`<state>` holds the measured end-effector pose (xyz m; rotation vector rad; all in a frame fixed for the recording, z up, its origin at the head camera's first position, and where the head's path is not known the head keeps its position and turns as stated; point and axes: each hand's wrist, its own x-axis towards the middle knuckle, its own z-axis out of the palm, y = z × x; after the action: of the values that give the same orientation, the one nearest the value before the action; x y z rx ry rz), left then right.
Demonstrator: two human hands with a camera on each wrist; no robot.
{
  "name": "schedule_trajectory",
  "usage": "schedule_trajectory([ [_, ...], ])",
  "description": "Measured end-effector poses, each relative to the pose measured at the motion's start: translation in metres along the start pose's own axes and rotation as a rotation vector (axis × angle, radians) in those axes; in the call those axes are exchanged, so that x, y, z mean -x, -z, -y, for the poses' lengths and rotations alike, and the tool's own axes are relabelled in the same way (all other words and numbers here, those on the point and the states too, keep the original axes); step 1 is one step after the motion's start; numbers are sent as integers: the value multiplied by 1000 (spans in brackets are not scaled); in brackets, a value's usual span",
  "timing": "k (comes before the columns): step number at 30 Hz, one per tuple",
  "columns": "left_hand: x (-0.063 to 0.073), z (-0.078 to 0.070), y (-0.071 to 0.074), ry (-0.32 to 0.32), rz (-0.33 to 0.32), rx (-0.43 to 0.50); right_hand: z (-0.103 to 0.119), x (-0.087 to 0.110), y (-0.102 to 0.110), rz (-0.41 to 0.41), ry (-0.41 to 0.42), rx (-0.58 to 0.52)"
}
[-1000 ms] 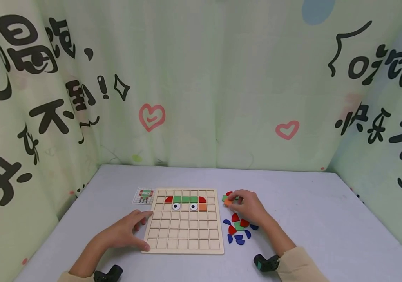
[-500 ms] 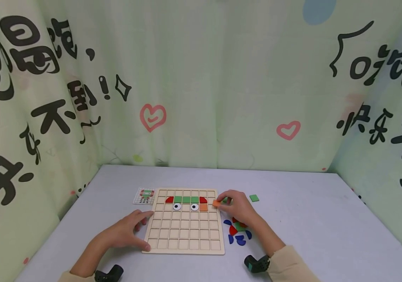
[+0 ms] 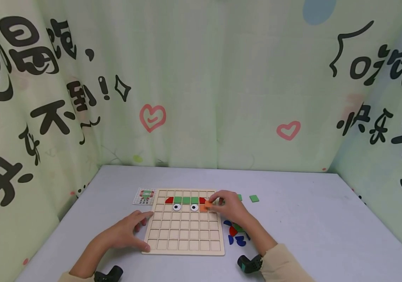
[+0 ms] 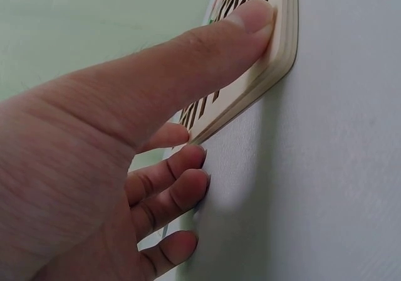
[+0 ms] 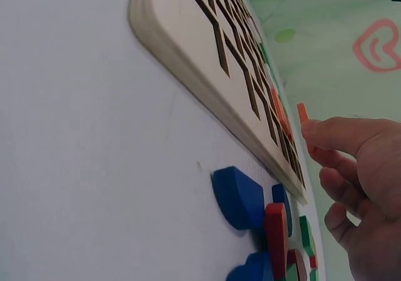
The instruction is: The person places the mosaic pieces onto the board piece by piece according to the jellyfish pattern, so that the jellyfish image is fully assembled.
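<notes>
A wooden grid board (image 3: 183, 252) lies on the table. My right hand (image 3: 232, 206) pinches an orange square tile (image 3: 208, 204) between thumb and fingertips, over the board's upper right. In the right wrist view, this orange tile (image 5: 302, 111) tilts up from the fingertips. Beneath it sits another orange tile (image 3: 202, 208), partly covered. Green squares (image 3: 186, 200) fill a row between red pieces (image 3: 169, 200), above two round eye tiles (image 3: 176, 207). My left hand (image 3: 125, 232) steadies the board's left side; in the left wrist view its thumb (image 4: 254, 17) rests on the corner, fingers loosely bent beside the edge.
Blue rounded pieces (image 3: 241, 243), a red piece (image 3: 233, 231) and a green piece (image 3: 238, 227) lie right of the board, partly behind my right forearm. A green square (image 3: 254, 198) lies farther back. A robot picture card (image 3: 144, 196) touches the board's upper left. A curtain (image 3: 194, 86) hangs behind.
My right hand has carried the orange tile leftward from the loose pieces to over the board. The green square behind is now uncovered. My left hand stays in place.
</notes>
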<state>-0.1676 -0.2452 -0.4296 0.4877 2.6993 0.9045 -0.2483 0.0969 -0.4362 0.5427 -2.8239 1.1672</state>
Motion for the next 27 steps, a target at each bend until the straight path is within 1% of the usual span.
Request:
schedule_trajectory([
  [7, 1, 1, -1, -7, -1, -1, 6, -3, -7, 34, 23, -27],
  [17, 1, 1, -1, 23, -8, 1, 12, -7, -16, 65, 52, -36],
  [27, 1, -2, 0, 26, -3, 6, 21, -9, -22, 72, 112, -26],
])
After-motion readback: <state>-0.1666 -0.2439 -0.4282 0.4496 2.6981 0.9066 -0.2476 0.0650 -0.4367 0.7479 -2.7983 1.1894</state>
